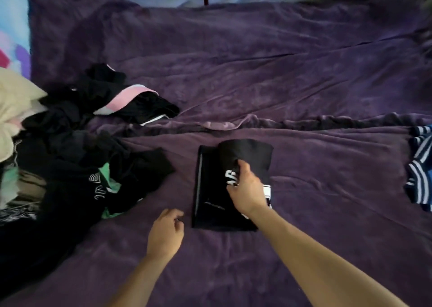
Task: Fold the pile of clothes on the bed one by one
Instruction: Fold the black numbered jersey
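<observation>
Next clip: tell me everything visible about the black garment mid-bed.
The black fabric garment with white lettering lies on the purple bedspread, folded into a narrow rectangle. Its far end curls back over it, gripped by the right hand beside the lettering. A thin pale stripe runs down its left edge. The left hand does not touch it.

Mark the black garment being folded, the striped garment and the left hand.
black garment (210, 190), head view, flat left panel.
striped garment (418, 173), head view, striped middle.
left hand (164, 232), head view, back of hand.
</observation>
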The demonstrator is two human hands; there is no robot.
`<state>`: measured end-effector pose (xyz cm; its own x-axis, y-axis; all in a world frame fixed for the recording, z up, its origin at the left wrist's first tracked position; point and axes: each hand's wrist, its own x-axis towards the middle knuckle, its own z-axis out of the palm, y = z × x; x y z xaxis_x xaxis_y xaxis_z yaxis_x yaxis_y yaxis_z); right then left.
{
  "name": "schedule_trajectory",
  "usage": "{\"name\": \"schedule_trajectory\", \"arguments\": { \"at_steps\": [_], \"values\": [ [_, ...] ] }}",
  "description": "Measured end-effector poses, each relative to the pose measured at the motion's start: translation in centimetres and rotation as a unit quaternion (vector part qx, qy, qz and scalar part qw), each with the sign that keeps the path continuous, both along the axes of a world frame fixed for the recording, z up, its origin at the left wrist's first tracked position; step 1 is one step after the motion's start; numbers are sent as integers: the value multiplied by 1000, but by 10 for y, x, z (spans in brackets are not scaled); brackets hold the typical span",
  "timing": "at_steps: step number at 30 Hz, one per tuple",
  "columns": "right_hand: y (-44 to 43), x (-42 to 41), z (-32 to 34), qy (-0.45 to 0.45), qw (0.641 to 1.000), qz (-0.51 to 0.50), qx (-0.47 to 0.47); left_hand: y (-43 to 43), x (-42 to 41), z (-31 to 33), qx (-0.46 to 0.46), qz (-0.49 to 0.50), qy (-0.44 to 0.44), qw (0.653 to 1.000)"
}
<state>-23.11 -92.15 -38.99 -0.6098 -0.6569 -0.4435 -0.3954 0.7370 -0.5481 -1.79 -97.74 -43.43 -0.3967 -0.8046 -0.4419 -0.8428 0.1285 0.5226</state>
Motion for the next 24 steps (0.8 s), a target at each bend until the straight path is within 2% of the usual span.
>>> {"name": "schedule_trajectory", "arguments": {
  "at_steps": [3, 5, 6, 8, 11, 13, 16, 21, 24],
  "values": [
    [-26, 46, -18, -99, 994, 43, -3, -27, 29, -8, -2, 45, -10, 999],
    [-21, 59, -23, -151, 987, 35, -39, -35, 39, -16, 0, 67, 0, 998],
    [-13, 57, -23, -143, 987, 17, -68, -38, 38, -19, 1, 74, 14, 997],
    [12, 37, -26, -45, 993, -17, -108, -39, 23, -20, -1, 78, 47, 996],
    [53, -5, -34, 155, 987, 20, -26, -34, -18, -14, -63, 34, 85, 994],
    [66, -23, -44, 204, 976, 70, 34, -32, -49, -14, -159, -69, 86, 981],
    [64, -20, -68, 240, 961, 127, 54, -45, -93, -29, -235, -208, 34, 949],
    [77, 38, -124, 204, 959, 146, 133, -92, -132, -81, -191, -234, -112, 947],
    [87, 49, -138, 180, 964, 141, 134, -95, -140, -96, -196, -257, -159, 933]
  ]
}}
